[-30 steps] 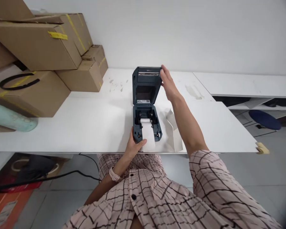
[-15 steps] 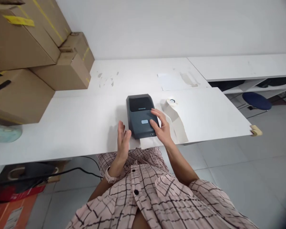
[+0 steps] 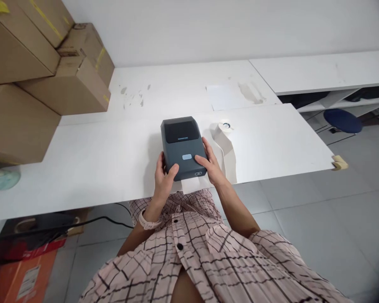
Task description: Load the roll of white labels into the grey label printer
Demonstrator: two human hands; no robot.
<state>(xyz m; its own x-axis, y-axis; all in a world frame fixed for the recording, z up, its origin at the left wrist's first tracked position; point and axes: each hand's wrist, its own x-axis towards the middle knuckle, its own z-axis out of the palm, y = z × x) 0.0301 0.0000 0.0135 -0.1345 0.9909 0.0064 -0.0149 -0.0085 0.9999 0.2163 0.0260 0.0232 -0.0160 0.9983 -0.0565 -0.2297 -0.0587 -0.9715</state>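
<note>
A dark blue-grey box-shaped device (image 3: 185, 147) with a black window and a light blue button is near the front edge of the white table (image 3: 113, 168). My left hand (image 3: 164, 176) grips its left side, thumb on the front left corner. My right hand (image 3: 211, 164) holds the right side, its thumb on top beside the button. White paper (image 3: 191, 185) sticks out from under the device's front. A roll of labels (image 3: 224, 127) stands to the right, its pale strip (image 3: 229, 158) trailing toward the table's front edge.
Cardboard boxes (image 3: 72, 84) are stacked at the left, with a greenish clear object (image 3: 3, 179) below them. A white sheet (image 3: 221, 97) lies farther back. A blue stool (image 3: 342, 120) stands at the right. Black cable (image 3: 104, 217) and an orange box (image 3: 28, 275) are under the table.
My left hand has closed onto the device's left side. My right hand has shifted from its top to grip the right side. The view has tilted slightly.
</note>
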